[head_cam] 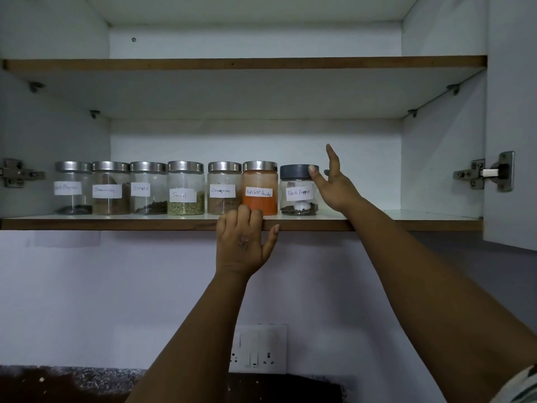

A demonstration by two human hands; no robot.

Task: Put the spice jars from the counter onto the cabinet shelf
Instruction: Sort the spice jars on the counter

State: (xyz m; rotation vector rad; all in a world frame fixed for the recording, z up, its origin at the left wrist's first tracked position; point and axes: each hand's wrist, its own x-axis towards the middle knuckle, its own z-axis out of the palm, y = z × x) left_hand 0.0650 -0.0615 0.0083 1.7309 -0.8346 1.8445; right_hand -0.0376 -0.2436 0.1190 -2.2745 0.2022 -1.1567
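Several labelled spice jars stand in a row on the lower cabinet shelf (116,223). The rightmost is the Black Pepper jar (298,191) with a dark grey lid; left of it stands the orange Red Chilli Powder jar (259,189). My right hand (334,184) is beside the Black Pepper jar with fingers spread, its thumb tip touching the lid. My left hand (242,242) rests on the shelf's front edge, fingers curled over it in front of the chilli jar, thumb under the edge.
Further left stand jars labelled Cinnamon (224,188), Fennel (186,189) and Cloves (148,188). The upper shelf (244,63) is bare. An open cabinet door (511,120) hangs at the right. A wall socket plate (257,349) sits below, above the dark counter (72,382).
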